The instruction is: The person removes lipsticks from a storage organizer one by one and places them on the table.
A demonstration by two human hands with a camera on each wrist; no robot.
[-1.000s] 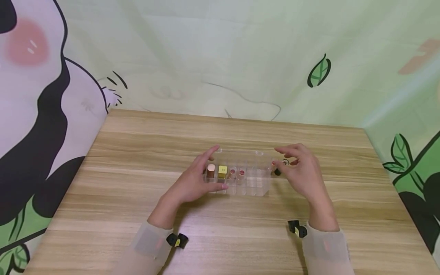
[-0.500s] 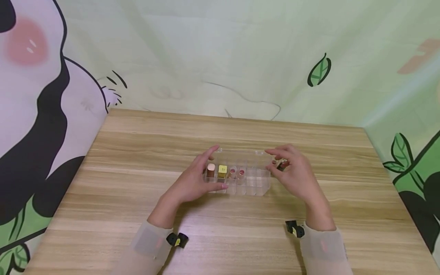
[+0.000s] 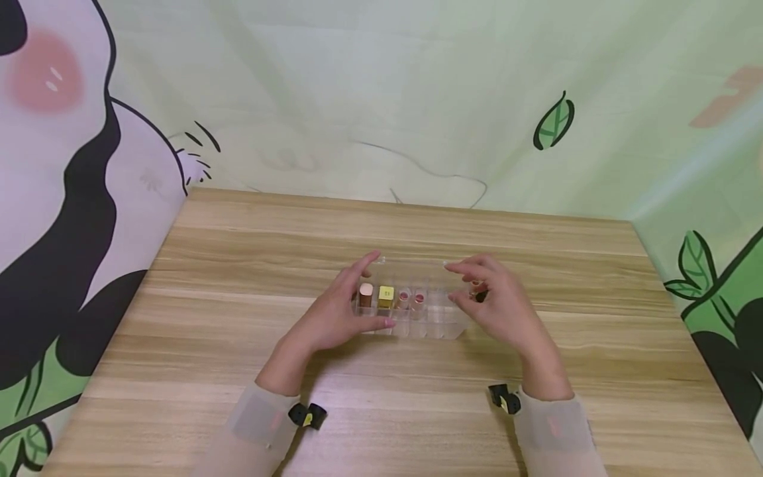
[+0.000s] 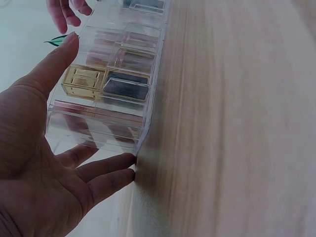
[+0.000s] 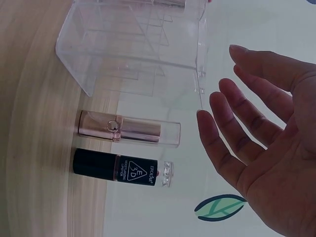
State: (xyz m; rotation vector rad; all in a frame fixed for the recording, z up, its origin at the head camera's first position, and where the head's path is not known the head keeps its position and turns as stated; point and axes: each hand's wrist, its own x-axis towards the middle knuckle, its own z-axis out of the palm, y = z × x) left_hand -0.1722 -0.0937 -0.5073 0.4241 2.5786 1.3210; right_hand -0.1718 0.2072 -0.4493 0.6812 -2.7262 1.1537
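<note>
My left hand (image 3: 334, 315) grips the left end of a clear compartment organizer (image 3: 432, 328), thumb along the front and fingers round the end. Standing in its compartments are a copper-coloured lipstick (image 3: 366, 295), a gold square one (image 3: 386, 297) and two clear-capped ones (image 3: 419, 301). My right hand (image 3: 501, 301) hovers at the organizer's right end, fingers bent loosely with nothing between them. In the right wrist view, a rose-gold lipstick (image 5: 140, 131) with a clear cap and a black lipstick (image 5: 131, 170) stand upright on the table beside the organizer; the head view mostly hides them behind my right hand.
The wood-grain table (image 3: 381, 404) runs back to a hanging cloth (image 3: 381, 99) printed with a panda and leaves. Small black devices (image 3: 307, 417) are worn at both wrists. The right-hand compartments of the organizer hold no lipsticks.
My right hand has moved left, from over the two loose lipsticks to the organizer's right end. The left hand and the organizer have stayed in place.
</note>
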